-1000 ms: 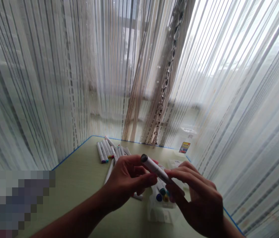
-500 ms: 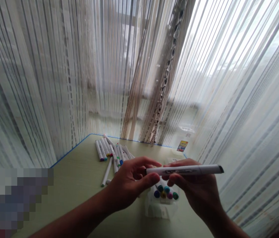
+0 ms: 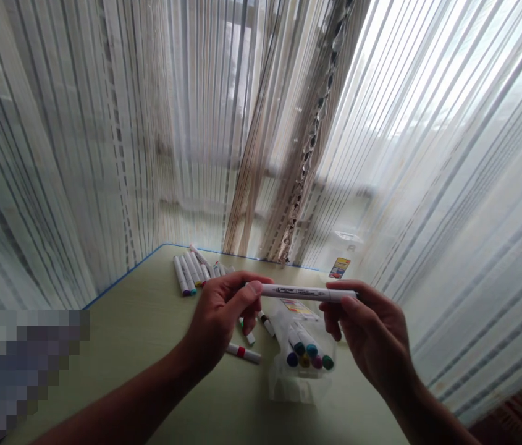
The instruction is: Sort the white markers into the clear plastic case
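Observation:
A white marker (image 3: 304, 293) with dark printing along its side is held level above the table. My left hand (image 3: 223, 315) pinches its left end between thumb and fingers. At the other end, the thumb and fingers of my right hand (image 3: 374, 321) are closed on it. Below the marker stands a clear plastic case (image 3: 295, 389) with several markers lying in it, their blue, teal, yellow, pink and green ends (image 3: 311, 351) facing me. Under my left hand lie a marker with a red band (image 3: 242, 353) and two others, partly covered by the hand.
Several white markers (image 3: 189, 275) are spread at the table's back left. A clear package with a yellow and blue label (image 3: 340, 267) stands at the back right. Striped sheer curtains (image 3: 196, 154) hang along the blue-edged table (image 3: 126, 346).
The marker has risen and shifted left, its printed side now facing me. My right hand has moved to its right end. My left hand has risen, uncovering the red-banded marker.

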Demonstrator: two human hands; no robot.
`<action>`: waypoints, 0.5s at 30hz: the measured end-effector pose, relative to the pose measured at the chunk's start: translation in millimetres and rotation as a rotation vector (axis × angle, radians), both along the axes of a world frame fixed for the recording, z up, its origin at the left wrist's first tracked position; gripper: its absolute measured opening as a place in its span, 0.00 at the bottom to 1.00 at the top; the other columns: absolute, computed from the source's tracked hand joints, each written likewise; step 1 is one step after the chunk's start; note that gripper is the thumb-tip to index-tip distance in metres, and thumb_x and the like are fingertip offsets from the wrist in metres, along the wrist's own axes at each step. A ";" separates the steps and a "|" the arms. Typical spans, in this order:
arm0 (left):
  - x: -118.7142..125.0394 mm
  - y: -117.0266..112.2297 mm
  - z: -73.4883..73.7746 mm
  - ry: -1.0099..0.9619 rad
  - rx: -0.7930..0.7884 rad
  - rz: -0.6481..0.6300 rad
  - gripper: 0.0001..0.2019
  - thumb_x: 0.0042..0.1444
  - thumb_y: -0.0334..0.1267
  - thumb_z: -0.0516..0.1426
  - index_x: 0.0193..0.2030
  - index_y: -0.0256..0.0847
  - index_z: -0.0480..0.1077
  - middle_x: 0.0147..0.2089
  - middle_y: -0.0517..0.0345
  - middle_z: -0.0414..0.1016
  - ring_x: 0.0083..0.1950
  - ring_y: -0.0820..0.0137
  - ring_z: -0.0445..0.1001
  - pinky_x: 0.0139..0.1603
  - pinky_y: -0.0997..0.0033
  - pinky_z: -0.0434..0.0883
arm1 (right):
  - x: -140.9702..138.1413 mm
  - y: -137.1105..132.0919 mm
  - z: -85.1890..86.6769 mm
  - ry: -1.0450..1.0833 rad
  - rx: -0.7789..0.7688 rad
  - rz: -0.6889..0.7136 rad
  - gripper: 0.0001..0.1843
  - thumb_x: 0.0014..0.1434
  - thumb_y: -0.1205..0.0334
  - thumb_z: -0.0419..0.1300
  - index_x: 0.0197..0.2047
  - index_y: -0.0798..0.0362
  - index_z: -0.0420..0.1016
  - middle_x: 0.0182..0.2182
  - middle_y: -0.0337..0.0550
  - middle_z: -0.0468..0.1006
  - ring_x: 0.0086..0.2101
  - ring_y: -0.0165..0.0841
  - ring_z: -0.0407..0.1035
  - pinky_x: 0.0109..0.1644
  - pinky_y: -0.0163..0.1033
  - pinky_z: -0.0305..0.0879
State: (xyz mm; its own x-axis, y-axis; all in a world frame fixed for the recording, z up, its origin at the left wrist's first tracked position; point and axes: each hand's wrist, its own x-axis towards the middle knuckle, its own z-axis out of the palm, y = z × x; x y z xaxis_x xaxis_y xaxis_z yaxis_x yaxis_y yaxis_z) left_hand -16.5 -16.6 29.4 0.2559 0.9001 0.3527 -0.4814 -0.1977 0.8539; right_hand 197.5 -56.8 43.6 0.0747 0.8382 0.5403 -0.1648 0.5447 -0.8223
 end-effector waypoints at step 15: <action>0.5 -6.1 -0.5 0.106 0.046 -0.001 0.10 0.58 0.40 0.63 0.40 0.34 0.77 0.21 0.65 0.67 0.19 0.79 0.63 0.19 0.79 0.65 | 10.8 6.1 -11.3 -0.107 0.003 -0.168 0.07 0.60 0.58 0.68 0.40 0.51 0.84 0.26 0.44 0.82 0.25 0.30 0.68 0.27 0.33 0.63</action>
State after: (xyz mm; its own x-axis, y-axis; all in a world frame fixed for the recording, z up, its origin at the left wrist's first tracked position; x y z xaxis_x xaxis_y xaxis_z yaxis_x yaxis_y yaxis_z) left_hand -16.0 -22.7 28.9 0.2951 0.8832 0.3646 -0.3892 -0.2374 0.8900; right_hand 208.3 -50.7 32.3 0.1557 0.8173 0.5548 0.0174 0.5593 -0.8288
